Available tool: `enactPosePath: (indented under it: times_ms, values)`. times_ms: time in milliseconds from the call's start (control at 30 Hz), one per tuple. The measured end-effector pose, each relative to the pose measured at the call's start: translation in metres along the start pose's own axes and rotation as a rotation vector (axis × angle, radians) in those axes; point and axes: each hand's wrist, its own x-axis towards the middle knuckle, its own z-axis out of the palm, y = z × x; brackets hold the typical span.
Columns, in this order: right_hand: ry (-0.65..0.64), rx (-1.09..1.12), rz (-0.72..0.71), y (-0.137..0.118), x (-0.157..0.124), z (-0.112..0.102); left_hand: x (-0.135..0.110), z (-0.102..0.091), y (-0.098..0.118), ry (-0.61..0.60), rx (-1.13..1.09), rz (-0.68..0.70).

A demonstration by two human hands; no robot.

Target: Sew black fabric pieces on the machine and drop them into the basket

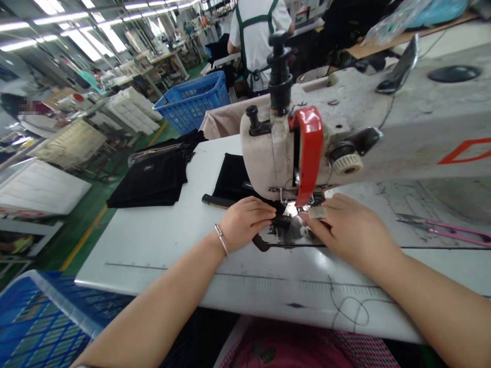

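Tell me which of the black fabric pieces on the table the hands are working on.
The small black piece under the sewing machine's needle, pinned by the left hand and right hand; the black stack lies untouched at the table's far left.

Setting: garment factory floor, sewing line. Evidence: industrial sewing machine (pixel 345 138) with red guard (pixel 309 153), mounted on a white worktable (pixel 161 240); stack of black cut fabric (pixel 153 176) on that table; pink-handled thread snips (pixel 445 230) at the right. Beyond: further rows of workstations under long fluorescent strip lights (pixel 57 18), blue plastic crates (pixel 194 99), green floor with yellow lane marking (pixel 82 237), an aproned worker (pixel 259 36) at another station.
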Motion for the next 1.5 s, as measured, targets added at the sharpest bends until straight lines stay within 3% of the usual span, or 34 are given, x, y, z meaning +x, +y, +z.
enactPosePath:
  times_ms: [67, 233, 333, 700, 1067, 1500]
  values:
    - [-0.009, -0.008, -0.004, -0.001, 0.000, 0.000, 0.002, 0.004, 0.007, 0.021, -0.016, -0.018]
    - [-0.024, 0.277, -0.133, -0.005, -0.002, 0.002, 0.006, 0.016, 0.031, 0.038, 0.041, -0.134]
    - [-0.063, 0.335, -0.170, -0.005, -0.004, 0.008, 0.007, 0.019, 0.037, 0.049, 0.037, -0.178]
    - [-0.015, 0.240, -0.165, -0.003, -0.003, 0.012, 0.014, 0.024, 0.025, 0.123, 0.054, -0.227]
    - [-0.011, 0.147, -0.150, -0.002, -0.002, 0.018, 0.018, 0.025, 0.018, 0.093, 0.108, -0.294]
    - [-0.030, 0.223, -0.114, -0.001, -0.002, 0.022, 0.017, 0.030, 0.017, 0.098, 0.132, -0.322]
